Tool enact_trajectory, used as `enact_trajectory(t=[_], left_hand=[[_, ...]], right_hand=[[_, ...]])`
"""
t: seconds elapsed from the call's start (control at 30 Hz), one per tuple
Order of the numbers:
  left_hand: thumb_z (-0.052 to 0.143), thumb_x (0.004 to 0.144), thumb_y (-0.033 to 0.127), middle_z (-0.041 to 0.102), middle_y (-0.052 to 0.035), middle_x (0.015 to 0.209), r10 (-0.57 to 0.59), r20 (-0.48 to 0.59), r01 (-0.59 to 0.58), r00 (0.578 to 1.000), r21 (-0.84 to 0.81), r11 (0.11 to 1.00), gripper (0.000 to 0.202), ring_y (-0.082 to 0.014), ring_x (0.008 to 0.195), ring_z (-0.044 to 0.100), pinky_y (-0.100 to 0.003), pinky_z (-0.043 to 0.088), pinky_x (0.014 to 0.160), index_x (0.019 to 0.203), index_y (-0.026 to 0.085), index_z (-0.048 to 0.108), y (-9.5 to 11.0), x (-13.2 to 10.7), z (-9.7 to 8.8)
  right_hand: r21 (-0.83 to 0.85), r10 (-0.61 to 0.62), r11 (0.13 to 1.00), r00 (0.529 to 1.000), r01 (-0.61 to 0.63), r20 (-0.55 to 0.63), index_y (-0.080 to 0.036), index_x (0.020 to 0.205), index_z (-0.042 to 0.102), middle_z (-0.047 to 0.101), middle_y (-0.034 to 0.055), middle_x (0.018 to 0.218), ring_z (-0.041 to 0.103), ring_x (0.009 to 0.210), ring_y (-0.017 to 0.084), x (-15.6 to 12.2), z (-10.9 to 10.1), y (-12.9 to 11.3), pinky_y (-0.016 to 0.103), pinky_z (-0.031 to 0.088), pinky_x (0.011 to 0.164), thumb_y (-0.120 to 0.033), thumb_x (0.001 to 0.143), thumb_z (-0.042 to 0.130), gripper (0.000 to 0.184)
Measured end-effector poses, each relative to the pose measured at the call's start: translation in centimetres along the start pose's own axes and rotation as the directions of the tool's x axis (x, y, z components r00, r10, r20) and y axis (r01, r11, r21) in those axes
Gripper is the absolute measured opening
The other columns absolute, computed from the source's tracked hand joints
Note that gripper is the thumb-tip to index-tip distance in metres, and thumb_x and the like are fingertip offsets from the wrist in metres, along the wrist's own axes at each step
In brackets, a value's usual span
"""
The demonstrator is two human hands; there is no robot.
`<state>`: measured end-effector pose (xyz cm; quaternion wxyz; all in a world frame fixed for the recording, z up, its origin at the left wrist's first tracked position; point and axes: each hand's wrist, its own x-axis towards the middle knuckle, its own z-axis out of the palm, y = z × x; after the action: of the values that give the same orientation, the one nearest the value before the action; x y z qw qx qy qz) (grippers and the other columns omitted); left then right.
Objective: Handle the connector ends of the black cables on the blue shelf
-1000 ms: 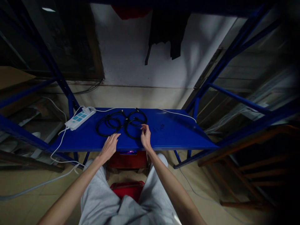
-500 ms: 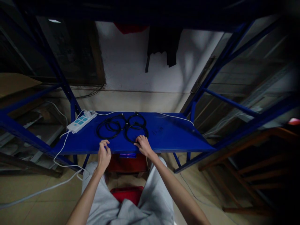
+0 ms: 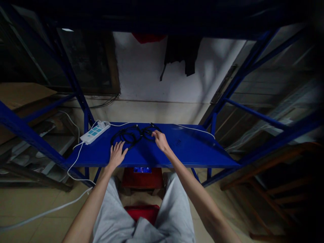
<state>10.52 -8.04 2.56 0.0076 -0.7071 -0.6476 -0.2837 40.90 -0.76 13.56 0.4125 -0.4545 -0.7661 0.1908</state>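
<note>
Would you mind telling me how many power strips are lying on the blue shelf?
1. The white power strip lies at the far left corner of the blue shelf, left of the black cables. None other shows.

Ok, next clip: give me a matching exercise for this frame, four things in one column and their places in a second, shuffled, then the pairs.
Things:
1. left hand
2. right hand
3. white power strip
4. black garment

Places:
A. hanging on the white wall behind the shelf
B. at the far left corner of the blue shelf
C. flat on the shelf, just in front of the black cable coils
D. at the right side of the cable coils, fingers on them

Pairs: 1-C, 2-D, 3-B, 4-A
</note>
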Motion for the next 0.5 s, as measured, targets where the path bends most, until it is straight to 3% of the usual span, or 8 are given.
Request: enact_trajectory(t=[0.07,0.13,0.27,0.4,0.5], left_hand=[[0.043,0.1,0.052,0.043,-0.0175,0.158,0.042,0.104,-0.05,0.994,0.076,0.996,0.055,-0.0378,0.149,0.034,-0.073,0.016,0.118,0.146,0.022,0.051,0.4,-0.3,0.8],[0.043,0.1,0.055,0.036,-0.0194,0.162,0.048,0.144,-0.065,0.988,0.114,0.991,0.06,-0.0378,0.151,0.03,-0.074,0.011,0.118,0.149,0.022,0.049,0.9,-0.4,1.6],[0.042,0.101,0.05,0.025,-0.0223,0.166,0.04,0.101,-0.052,0.994,0.12,0.991,0.063,-0.0382,0.153,0.027,-0.076,0.01,0.118,0.153,0.016,0.043,2.8,-0.4,3.1],[0.044,0.099,0.042,0.043,-0.0198,0.157,0.045,0.105,-0.057,0.993,0.112,0.992,0.06,-0.0371,0.152,0.03,-0.072,0.005,0.122,0.152,0.015,0.046,4.4,-0.3,4.1],[0.045,0.097,0.038,0.054,-0.0197,0.149,0.096,0.163,-0.112,0.982,0.091,0.99,0.058,-0.0394,0.149,0.034,-0.071,0.003,0.123,0.15,0.014,0.049,4.3,-0.4,4.2]], right_hand=[[0.039,-0.004,0.999,0.997,0.007,-0.071,-0.017,0.085,0.065,0.047,-0.001,0.059,0.044,0.057,0.015,1.9,-0.4,-1.6,0.027,0.031,0.063,-0.039,0.104,0.039,0.039],[0.059,-0.035,0.997,0.993,0.042,-0.11,-0.017,0.086,0.065,0.049,-0.0007,0.061,0.045,0.058,0.015,3.3,0.1,-3.8,0.027,0.032,0.064,-0.04,0.104,0.04,0.039],[-0.001,-0.232,0.973,0.972,0.232,-0.049,-0.017,0.092,0.065,0.063,0.006,0.081,0.056,0.08,0.02,4.6,4.5,-8.6,0.031,0.038,0.081,-0.035,0.107,0.037,0.037],[-0.145,-0.372,0.911,0.921,0.386,0.115,-0.017,0.097,0.063,0.064,0.0103,0.089,0.054,0.094,0.025,4.3,10.0,-11.9,0.04,0.036,0.093,-0.031,0.108,0.04,0.03],[-0.191,-0.428,0.863,0.879,0.467,0.213,-0.017,0.099,0.062,0.064,0.0115,0.093,0.053,0.097,0.027,3.8,12.1,-13.3,0.041,0.036,0.092,-0.029,0.108,0.038,0.028]])
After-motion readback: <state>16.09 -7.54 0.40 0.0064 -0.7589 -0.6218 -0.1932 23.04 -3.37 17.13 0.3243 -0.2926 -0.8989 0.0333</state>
